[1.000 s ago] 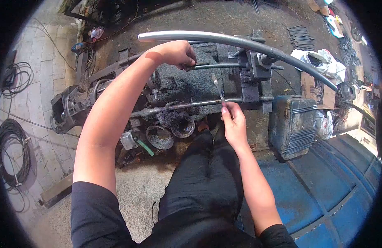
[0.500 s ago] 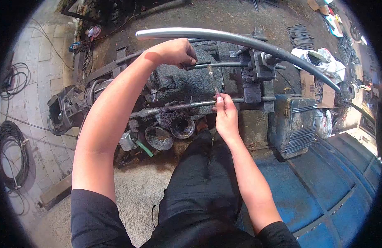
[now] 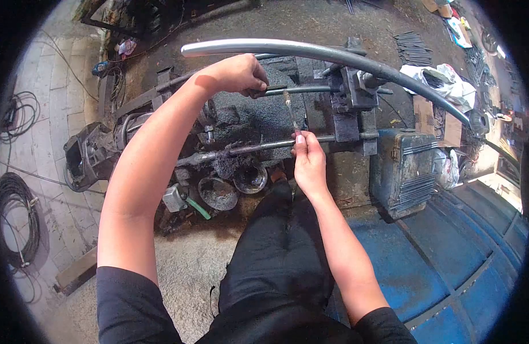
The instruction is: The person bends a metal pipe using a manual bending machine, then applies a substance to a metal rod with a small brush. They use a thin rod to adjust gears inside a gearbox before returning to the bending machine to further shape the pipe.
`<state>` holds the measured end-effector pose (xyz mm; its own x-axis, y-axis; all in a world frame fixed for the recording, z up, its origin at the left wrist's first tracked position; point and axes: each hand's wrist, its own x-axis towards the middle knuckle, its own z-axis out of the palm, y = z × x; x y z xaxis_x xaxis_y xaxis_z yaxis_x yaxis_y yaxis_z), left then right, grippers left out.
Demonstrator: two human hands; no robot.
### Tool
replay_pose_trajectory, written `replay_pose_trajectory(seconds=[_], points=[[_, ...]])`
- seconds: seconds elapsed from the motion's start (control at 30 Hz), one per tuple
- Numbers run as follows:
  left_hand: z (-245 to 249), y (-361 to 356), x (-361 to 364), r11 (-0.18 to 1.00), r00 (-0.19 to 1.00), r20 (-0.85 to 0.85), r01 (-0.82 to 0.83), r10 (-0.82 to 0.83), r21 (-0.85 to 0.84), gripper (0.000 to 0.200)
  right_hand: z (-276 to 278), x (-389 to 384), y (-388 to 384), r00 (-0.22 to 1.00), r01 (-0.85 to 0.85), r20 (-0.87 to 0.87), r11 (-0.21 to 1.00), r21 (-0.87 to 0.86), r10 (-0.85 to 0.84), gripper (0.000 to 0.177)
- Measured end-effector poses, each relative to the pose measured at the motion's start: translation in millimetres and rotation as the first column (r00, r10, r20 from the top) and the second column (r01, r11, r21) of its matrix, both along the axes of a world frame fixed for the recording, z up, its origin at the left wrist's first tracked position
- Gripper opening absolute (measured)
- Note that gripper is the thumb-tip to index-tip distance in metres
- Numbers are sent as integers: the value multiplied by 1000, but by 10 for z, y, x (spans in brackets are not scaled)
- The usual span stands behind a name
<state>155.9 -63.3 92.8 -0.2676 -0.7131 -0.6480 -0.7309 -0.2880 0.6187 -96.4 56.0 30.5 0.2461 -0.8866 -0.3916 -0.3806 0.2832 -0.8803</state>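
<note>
My left hand (image 3: 244,75) is closed, with fingertips pinching a short dark strip (image 3: 277,89) that lies along the grey rod (image 3: 310,89) of the machine. In my right hand (image 3: 308,157), thumb and fingers close around the handle of a small slim brush (image 3: 293,117). Its head points away from me and meets the rod just right of the dark strip. A second, nearer metal bar (image 3: 264,145) passes close to my right fingertips. Above both hands arcs a long curved steel lever (image 3: 333,55).
Metal shavings cover the machine bed (image 3: 250,117). Two round bowls (image 3: 217,193) sit by my feet, near a green-handled tool (image 3: 198,208). A blue metal box (image 3: 406,172) stands to the right; coiled cable (image 3: 18,221) lies left. Rods (image 3: 413,49) are stacked at the back.
The whole view has shifted slightly. My left hand stays at the rod, and my right hand has tipped the brush a little, its head still at the rod.
</note>
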Motion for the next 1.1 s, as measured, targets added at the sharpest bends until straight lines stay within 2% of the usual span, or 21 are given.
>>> replay_pose_trajectory(seconds=[0.3, 0.5, 0.83, 1.0, 1.1], points=[[-9, 21, -25, 998, 999, 43, 13, -10, -59, 22, -59, 12, 9, 1000, 22, 12, 999, -39, -21, 34], [-41, 14, -18, 999, 1000, -16, -10, 10, -49, 21, 3, 29, -23, 999, 22, -35, 999, -37, -23, 34], [-59, 7, -12, 997, 1000, -13, 26, -27, -75, 19, -14, 28, -73, 997, 42, -58, 998, -43, -45, 32], [-33, -10, -8, 993, 996, 39, 83, -79, -88, 20, -25, 43, -61, 997, 66, -47, 998, -26, -67, 31], [-14, -6, -20, 997, 998, 44, 53, -50, -65, 21, -8, 40, -63, 996, 57, -61, 998, -33, -59, 30]])
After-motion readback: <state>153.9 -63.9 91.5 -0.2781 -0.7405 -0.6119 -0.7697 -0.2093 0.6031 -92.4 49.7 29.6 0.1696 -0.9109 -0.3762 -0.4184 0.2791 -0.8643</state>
